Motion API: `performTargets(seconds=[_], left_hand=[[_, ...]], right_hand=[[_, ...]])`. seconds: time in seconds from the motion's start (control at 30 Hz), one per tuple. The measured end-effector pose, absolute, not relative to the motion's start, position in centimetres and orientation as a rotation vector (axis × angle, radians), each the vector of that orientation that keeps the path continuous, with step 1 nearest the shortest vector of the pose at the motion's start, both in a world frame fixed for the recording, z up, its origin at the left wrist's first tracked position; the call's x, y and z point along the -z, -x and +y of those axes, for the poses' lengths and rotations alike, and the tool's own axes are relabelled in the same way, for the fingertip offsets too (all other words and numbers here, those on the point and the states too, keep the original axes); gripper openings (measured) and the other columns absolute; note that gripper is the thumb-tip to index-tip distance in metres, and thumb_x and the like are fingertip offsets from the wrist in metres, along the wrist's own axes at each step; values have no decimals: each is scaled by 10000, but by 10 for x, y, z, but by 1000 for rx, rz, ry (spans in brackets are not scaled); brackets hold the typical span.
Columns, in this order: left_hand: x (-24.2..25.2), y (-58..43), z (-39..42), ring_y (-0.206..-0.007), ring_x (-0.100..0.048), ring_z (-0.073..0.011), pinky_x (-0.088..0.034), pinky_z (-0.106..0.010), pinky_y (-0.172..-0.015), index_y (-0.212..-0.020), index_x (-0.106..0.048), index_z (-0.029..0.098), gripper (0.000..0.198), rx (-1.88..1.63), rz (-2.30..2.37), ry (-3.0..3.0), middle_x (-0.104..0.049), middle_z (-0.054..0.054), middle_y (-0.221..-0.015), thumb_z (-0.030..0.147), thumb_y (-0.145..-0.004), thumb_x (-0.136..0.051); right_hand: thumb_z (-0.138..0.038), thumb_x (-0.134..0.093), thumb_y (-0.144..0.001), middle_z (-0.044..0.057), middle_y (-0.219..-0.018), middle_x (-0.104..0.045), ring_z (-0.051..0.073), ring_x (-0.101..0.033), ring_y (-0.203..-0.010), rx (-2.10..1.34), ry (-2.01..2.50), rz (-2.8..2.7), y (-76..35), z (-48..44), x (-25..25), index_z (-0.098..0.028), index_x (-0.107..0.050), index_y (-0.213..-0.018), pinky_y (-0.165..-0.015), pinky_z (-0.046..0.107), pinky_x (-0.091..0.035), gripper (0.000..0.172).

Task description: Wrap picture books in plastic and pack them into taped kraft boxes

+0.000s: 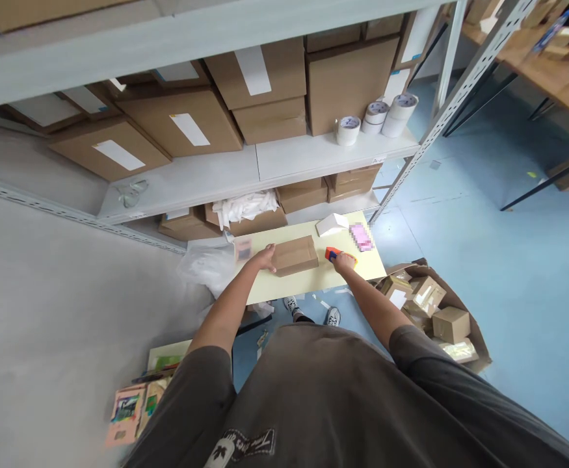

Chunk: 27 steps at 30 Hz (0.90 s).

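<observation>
A closed brown cardboard box (294,256) lies flat on the pale yellow table (308,284). My left hand (266,258) holds the box by its left end, with the thumb along the near side. To the right of the box, my right hand (344,262) is closed around an orange-and-blue hand tool (331,253). The tool is too small to make out its exact kind. It is apart from the box, low over or on the table. Behind it are a white box-like piece (332,224) and a blurred pink item (361,237).
A metal shelf (206,170) with cardboard boxes and white tape rolls (348,131) stands beyond the table. On the floor at right is a large open carton (479,351) of small boxes. A clear plastic bag (209,266) hangs at the table's left end.
</observation>
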<state>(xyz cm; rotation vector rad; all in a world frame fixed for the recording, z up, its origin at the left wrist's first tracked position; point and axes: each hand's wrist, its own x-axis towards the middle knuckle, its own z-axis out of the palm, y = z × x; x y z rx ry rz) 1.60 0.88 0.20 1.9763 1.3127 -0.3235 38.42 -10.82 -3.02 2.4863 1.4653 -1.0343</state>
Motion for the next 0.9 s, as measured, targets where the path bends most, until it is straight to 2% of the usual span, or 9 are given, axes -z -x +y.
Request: performTargets(seconds=[0.17, 0.27, 0.4, 0.47, 0.57, 0.67, 0.73, 0.8, 0.9], left_hand=[[-3, -14, 5, -1651, -170, -395, -246, -376, -1314, -1687, -256, 123, 1456, 259, 1295, -1955, -178, -229, -1780, 339, -450, -991], [-2, -11, 3, -1657, -148, -383, -211, -374, -1328, -1705, -218, 136, 1488, 218, 1288, -1936, -154, -213, -1789, 377, -459, -996], [0, -9, -2, -1668, -79, -369, -180, -384, -1336, -1727, -129, 166, 1557, 145, 1248, -1873, -57, -210, -1803, 466, -471, -999], [1, -14, -10, -1671, -35, -367, -166, -404, -1339, -1734, -65, 175, 1576, 81, 1241, -1840, 18, -208, -1805, 524, -504, -987], [5, -32, -29, -1673, -12, -365, -199, -442, -1333, -1735, -46, 183, 1431, -60, 1389, -1754, 76, -189, -1806, 627, -673, -895], [9, -57, -49, -1654, -185, -366, -331, -466, -1285, -1726, -160, 194, 995, -211, 1654, -1635, 37, -156, -1815, 639, -955, -606], [12, -72, -59, -1623, -285, -363, -370, -472, -1262, -1716, -216, 201, 830, -318, 1763, -1626, 8, -137, -1819, 567, -1026, -495], [15, -80, -64, -1619, -299, -346, -387, -453, -1251, -1721, -210, 217, 819, -422, 1823, -1608, -4, -119, -1821, 534, -1026, -505], [20, -80, -65, -1651, -212, -330, -394, -419, -1243, -1742, -79, 218, 1019, -540, 1922, -1480, -18, -132, -1819, 571, -959, -628]], right_hand=[[-157, -610, -961, 283, -1322, -671, 333, -635, -1266, 1082, -2472, 1446, -387, -125, 37, -41, -578, -1420, -1084, 487, -456, 474], [-256, -549, -1020, 241, -1248, -712, 334, -665, -1213, 1107, -2491, 1485, -381, -119, 30, -122, -691, -1278, -1039, 464, -493, 323], [-458, -295, -1120, 146, -1241, -745, 284, -665, -1221, 1404, -2526, 1869, -354, -105, 8, -214, -674, -1296, -1050, 385, -496, 484], [-531, -288, -1113, 124, -1305, -731, 270, -658, -1236, 1592, -2490, 1981, -334, -101, -3, -227, -614, -1367, -1051, 357, -501, 513], [-607, -406, -1078, 158, -1374, -695, 280, -666, -1224, 1573, -2510, 1926, -309, -100, -16, -192, -527, -1427, -1032, 337, -509, 556], [-665, -452, -1055, 190, -1335, -707, 306, -683, -1192, 1445, -2510, 1829, -301, -98, -21, -172, -501, -1420, -1010, 344, -514, 615], [-680, -404, -1067, 202, -1285, -727, 319, -695, -1166, 1419, -2461, 1769, -303, -95, -24, -163, -528, -1388, -992, 349, -515, 621], [-654, -333, -1093, 208, -1277, -733, 320, -695, -1174, 1428, -2414, 1718, -308, -91, -26, -154, -562, -1368, -989, 346, -509, 614], [-548, -284, -1123, 183, -1307, -737, 307, -673, -1229, 1464, -2391, 1691, -313, -85, -31, -164, -606, -1373, -1009, 340, -500, 560]])
